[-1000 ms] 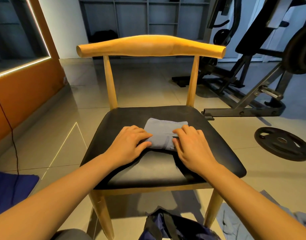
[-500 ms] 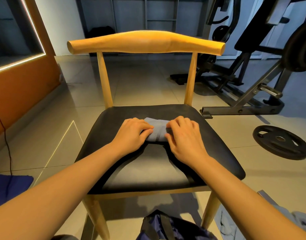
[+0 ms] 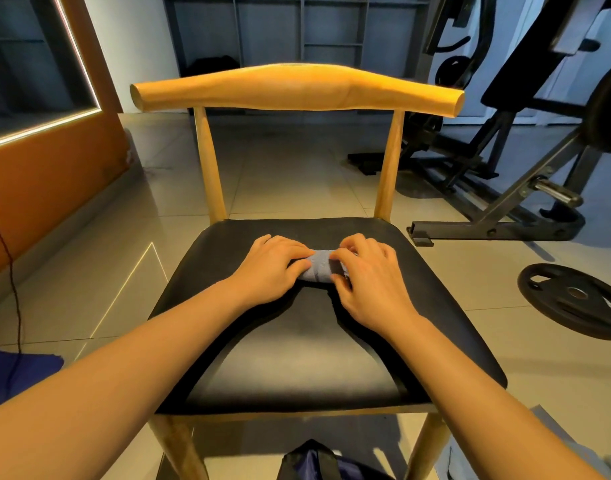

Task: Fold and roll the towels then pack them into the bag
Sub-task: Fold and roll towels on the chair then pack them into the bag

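A small grey-blue towel [image 3: 318, 270] lies rolled into a tight cylinder on the black seat of a wooden chair [image 3: 297, 362]. My left hand [image 3: 271, 268] grips the roll's left end, fingers curled over it. My right hand [image 3: 368, 277] grips the right end the same way. Only the middle of the roll shows between the hands. A dark navy bag [image 3: 318, 462] sits on the floor under the seat's front edge, partly cut off by the frame.
More grey-blue towels [image 3: 553, 445] lie on the floor at lower right. A weight plate [image 3: 574, 299] and a weight bench frame [image 3: 505, 202] stand to the right. Blue fabric [image 3: 16, 379] lies at lower left, beside an orange wall panel [image 3: 37, 188].
The towel went from a flat folded rectangle to a tight roll. Both hands moved away from me across the seat, rolling it up.
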Demonstrator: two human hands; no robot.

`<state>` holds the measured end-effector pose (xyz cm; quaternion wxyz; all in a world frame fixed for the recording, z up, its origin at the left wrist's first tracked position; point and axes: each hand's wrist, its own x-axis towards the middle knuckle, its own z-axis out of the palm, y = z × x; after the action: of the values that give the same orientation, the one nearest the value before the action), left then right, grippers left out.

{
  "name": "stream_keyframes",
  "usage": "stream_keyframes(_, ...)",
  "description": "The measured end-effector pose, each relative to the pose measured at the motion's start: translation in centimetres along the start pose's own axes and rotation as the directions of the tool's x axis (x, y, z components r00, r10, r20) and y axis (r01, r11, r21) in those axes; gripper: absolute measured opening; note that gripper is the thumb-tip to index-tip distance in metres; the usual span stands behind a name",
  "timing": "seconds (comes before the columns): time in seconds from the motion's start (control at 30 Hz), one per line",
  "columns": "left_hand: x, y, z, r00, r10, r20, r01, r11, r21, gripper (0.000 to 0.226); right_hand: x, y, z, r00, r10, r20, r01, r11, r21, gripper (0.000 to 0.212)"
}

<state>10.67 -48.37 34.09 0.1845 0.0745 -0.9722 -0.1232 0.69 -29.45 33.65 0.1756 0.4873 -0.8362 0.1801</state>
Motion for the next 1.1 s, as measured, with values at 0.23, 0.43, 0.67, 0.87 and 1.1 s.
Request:
stream_keyframes(0.23, 3.1, -0.4, -0.8, 0.944, -0.144, 0.296, 0.196, 0.969, -0.154, 0.038, 1.9, 1.6, 1.0, 0.987, 0.102, 0.127, -0.115, 0.988, 0.105, 0.032)
stream_keyframes(0.43, 6.3, -0.1, -2.1, 0.84, -0.212, 0.499, 0.286, 0.955, -0.077, 0.04, 2.7, 3.0, 1.4, 0.951, 0.19, 0.243, -0.231, 0.961, 0.153, 0.038)
stream_keyframes(0.67, 6.3, -1.9, -3.2, 0.657, -0.351, 0.667, 0.581, 0.799, -0.152, 0.049, 2.1, 3.5, 0.1, 0.948, 0.124, 0.292, -0.2, 0.948, 0.246, 0.037)
stream_keyframes(0.87, 1.8, 1.2, -3.6, 0.738, -0.268, 0.619, 0.544, 0.779, -0.311, 0.031, -1.7, 2.4, -2.5, 0.958, 0.069, 0.278, -0.146, 0.952, 0.269, 0.034)
stream_keyframes(1.1, -4.2, 6.7, -4.5, 0.894, -0.269, 0.358, 0.424, 0.764, -0.486, 0.034, -7.5, 0.6, -7.8, 0.912, 0.118, 0.393, -0.302, 0.842, 0.448, 0.023)
